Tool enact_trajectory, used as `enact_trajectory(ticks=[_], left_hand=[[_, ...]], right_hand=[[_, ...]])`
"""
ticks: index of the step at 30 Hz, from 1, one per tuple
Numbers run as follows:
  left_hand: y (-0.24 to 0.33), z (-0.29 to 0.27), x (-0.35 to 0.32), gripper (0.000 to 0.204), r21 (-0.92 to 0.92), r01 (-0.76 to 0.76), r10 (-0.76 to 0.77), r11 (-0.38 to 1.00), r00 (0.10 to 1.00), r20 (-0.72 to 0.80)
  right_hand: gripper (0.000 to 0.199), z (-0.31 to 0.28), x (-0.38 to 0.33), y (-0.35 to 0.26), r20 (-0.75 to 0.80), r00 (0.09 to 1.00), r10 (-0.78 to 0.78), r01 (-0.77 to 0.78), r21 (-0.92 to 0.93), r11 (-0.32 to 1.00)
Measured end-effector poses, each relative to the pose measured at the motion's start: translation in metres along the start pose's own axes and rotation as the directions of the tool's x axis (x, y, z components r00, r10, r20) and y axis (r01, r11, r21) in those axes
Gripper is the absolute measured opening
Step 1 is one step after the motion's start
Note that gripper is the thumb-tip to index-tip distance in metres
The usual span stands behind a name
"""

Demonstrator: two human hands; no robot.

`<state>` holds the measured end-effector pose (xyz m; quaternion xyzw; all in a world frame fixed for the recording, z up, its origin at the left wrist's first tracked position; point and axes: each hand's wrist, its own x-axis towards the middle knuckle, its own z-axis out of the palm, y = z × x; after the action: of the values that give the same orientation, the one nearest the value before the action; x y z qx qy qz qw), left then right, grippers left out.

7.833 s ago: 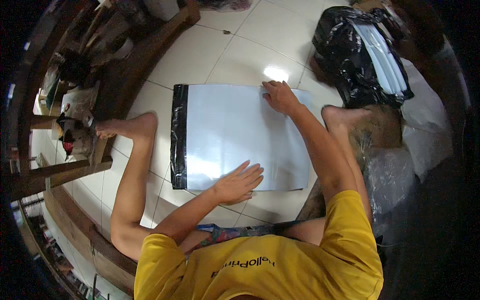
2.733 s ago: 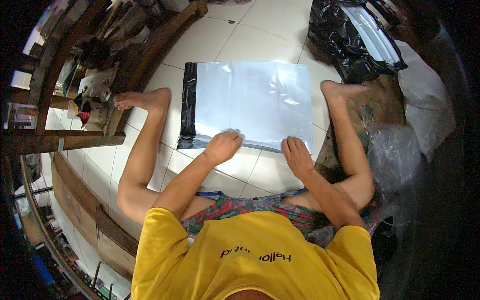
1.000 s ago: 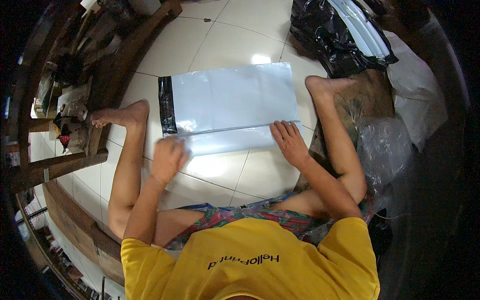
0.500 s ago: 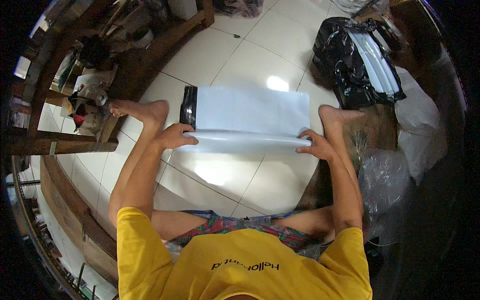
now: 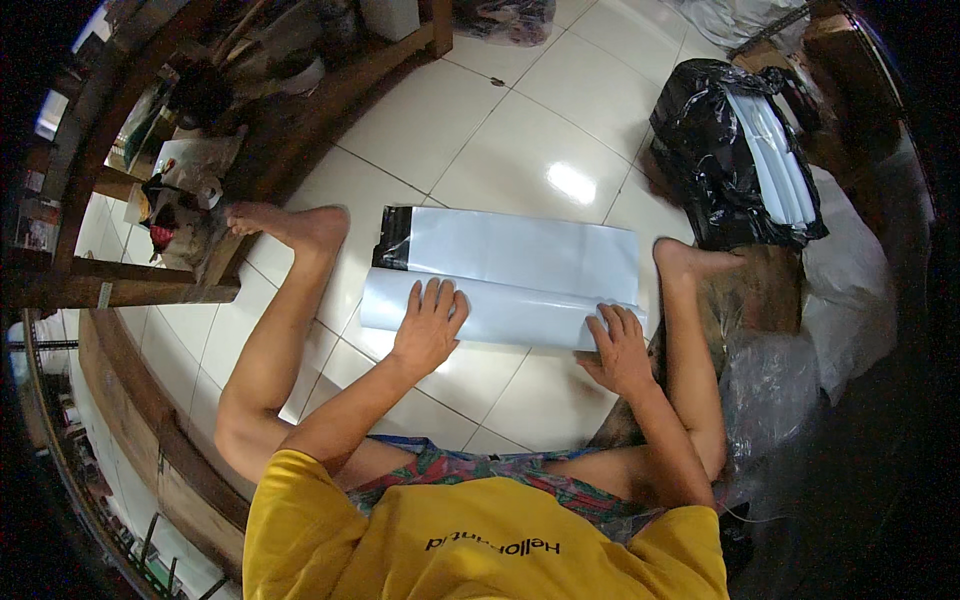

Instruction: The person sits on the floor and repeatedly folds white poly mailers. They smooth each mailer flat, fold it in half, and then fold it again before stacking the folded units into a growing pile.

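On the floor between my legs lies a pale blue-white plastic mailing bag [image 5: 525, 243] with a black strip at its left end. Its near side is folded over into a flap [image 5: 520, 312] that covers the lower part. My left hand [image 5: 428, 328] rests on this flap left of its middle, palm down, fingers stretched and a little apart. Near the flap's right end, my right hand [image 5: 618, 350] presses with its fingers stretched out. Neither hand is gripping the plastic. What lies under the fold is hidden.
At the right, a black plastic bag [image 5: 690, 150] holds several folded pale sheets [image 5: 770, 165]. Clear plastic wrap [image 5: 765, 385] and a white sack [image 5: 850, 270] lie below it. A wooden frame [image 5: 150, 288] with clutter stands at the left. My bare feet flank the mailing bag.
Both hands have let go of the fold's ends. The near side now lies flatter as a flap. My left hand has moved right and down onto it; my right hand has shifted slightly down.
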<state>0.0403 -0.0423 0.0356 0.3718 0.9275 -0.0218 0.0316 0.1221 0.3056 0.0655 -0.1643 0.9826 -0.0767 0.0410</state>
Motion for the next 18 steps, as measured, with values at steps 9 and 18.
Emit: enact_trajectory(ticks=[9, 18], left_hand=[[-0.062, -0.057, 0.058, 0.067, -0.452, 0.198, 0.011, 0.870, 0.908, 0.419], [-0.009, 0.002, 0.054, 0.074, 0.001, 0.085, -0.084, 0.996, 0.992, -0.095]], right_hand=[[0.079, -0.015, 0.044, 0.102, 0.195, 0.980, -0.034, -0.038, 0.353, 0.935], [0.059, 0.005, 0.114, 0.051, -0.250, 0.964, -0.090, 0.115, 0.085, 0.990]])
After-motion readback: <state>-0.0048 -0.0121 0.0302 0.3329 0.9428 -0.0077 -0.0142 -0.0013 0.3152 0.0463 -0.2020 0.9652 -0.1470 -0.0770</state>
